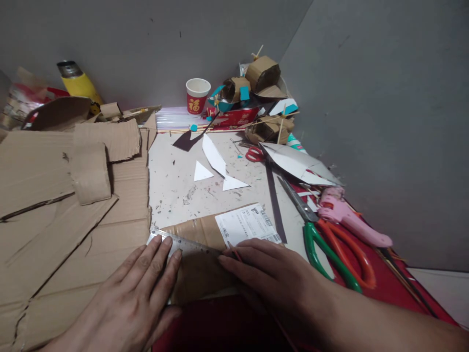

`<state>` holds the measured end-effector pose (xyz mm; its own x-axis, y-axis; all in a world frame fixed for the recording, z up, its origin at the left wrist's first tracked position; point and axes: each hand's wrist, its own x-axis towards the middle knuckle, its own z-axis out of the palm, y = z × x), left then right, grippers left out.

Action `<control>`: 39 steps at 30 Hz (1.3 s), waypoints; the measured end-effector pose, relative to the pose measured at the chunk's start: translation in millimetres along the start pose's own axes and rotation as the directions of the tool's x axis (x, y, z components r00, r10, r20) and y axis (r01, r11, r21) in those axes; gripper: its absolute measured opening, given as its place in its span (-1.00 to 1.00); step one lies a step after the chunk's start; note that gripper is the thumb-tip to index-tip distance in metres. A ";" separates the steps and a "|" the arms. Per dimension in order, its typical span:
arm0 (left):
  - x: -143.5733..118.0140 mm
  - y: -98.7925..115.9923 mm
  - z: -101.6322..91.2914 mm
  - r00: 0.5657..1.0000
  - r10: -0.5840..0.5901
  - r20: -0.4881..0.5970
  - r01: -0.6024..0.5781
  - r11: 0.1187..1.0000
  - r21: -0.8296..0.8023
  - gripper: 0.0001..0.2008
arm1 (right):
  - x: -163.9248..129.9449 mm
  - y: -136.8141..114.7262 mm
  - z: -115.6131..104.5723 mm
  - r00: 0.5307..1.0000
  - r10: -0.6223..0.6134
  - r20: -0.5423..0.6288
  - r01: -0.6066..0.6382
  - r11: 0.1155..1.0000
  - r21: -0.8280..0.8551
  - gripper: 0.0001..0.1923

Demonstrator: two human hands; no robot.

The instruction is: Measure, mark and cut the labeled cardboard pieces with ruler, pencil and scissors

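My left hand (141,288) lies flat with fingers stretched out, pressing a clear ruler (190,243) onto a piece of brown cardboard (201,274). A white printed label (245,226) covers part of that cardboard. My right hand (271,269) rests at the ruler's right end, fingers closed around a thin reddish pen (237,256). Most of the pen is hidden by the hand, and its tip shows near the label's lower edge. The cardboard lies on a pale, stained board (176,195), close to its near edge.
Large cardboard sheets (54,161) cover the left. To the right lie green-and-orange-handled scissors (311,234), a pink glue gun (348,217) and small red scissors (254,154). White paper cutouts (214,156), a paper cup (198,95), cardboard models (262,73) and a yellow bottle (80,85) stand farther back.
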<state>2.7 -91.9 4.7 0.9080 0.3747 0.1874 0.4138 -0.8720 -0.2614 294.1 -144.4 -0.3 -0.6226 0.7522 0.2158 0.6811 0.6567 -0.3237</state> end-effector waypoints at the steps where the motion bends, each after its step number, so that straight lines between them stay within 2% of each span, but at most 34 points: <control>1: 0.6 -0.1 -0.9 1.000 0.005 -0.006 -0.005 1.000 0.007 -0.48 | 0.1 0.1 0.0 1.000 -0.003 0.002 0.003 1.000 -0.002 -0.50; 7: -1.2 0.8 -2.7 1.000 0.015 -0.002 -0.015 1.000 0.012 -0.47 | 1.4 -0.7 -2.9 0.999 -0.016 0.029 0.015 1.000 0.026 -0.56; 18: -7.3 1.8 2.7 1.000 -0.002 -0.005 0.002 1.000 -0.001 -0.46 | -0.5 2.6 2.5 0.999 -0.025 0.031 0.022 0.997 0.070 -0.52; 25: -6.9 -1.0 -0.8 0.998 0.044 0.038 -0.045 0.998 0.042 -0.47 | 6.0 -1.5 -8.7 0.997 0.033 0.066 -0.041 0.993 0.114 -0.42; 29: -4.5 -1.3 -1.6 1.000 0.019 0.020 -0.020 0.999 0.041 -0.48 | 7.7 -3.2 -9.0 0.996 0.054 0.075 -0.063 0.989 0.131 -0.38; 32: -2.4 -2.0 0.0 1.000 0.025 0.006 -0.025 0.999 0.048 -0.49 | 6.6 -4.5 -8.5 0.993 0.085 0.081 -0.094 0.988 0.121 -0.39; 39: -2.7 -3.1 2.0 0.998 0.061 -0.006 -0.061 0.995 0.079 -0.50 | 10.0 -9.1 -16.0 0.993 0.070 0.100 -0.077 0.995 0.064 -0.47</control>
<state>-0.9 -89.6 3.1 0.9313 0.3183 0.1771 0.3617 -0.8657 -0.3460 287.9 -142.0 19.5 -0.6087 0.7872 0.0995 0.7010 0.5923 -0.3973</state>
